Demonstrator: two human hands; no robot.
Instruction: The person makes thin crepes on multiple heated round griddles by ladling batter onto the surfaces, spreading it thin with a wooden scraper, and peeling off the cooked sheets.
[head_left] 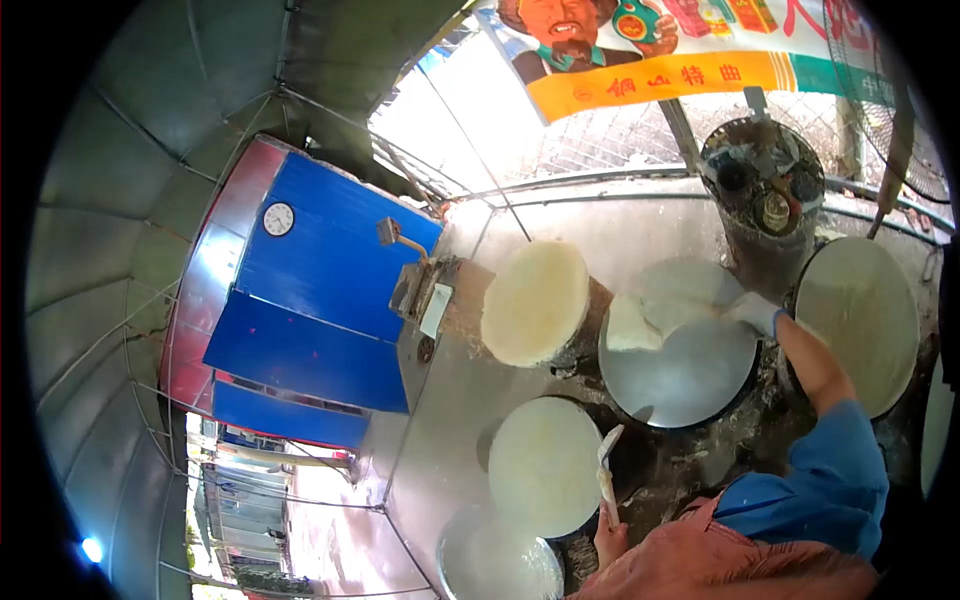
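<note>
My right hand (752, 312), in a whitish glove, is at the right edge of a dark round griddle (680, 385). Its fingers seem closed on soft, wet dough (635, 322), which stretches leftward over the plate. A thin pale layer covers the griddle's far part. Low in the view, my left hand (611, 538) grips the handle of a scraper (606, 465) smeared with white. The scraper's blade points up beside a griddle with a pale round sheet (546, 465).
Another pale round sheet (535, 302) lies on a griddle to the left. More griddles stand at the lower left (500, 560) and far right (857, 325). A metal drum (765, 190) stands behind. Blue panels (320, 290) with a clock (278, 219) are on the left.
</note>
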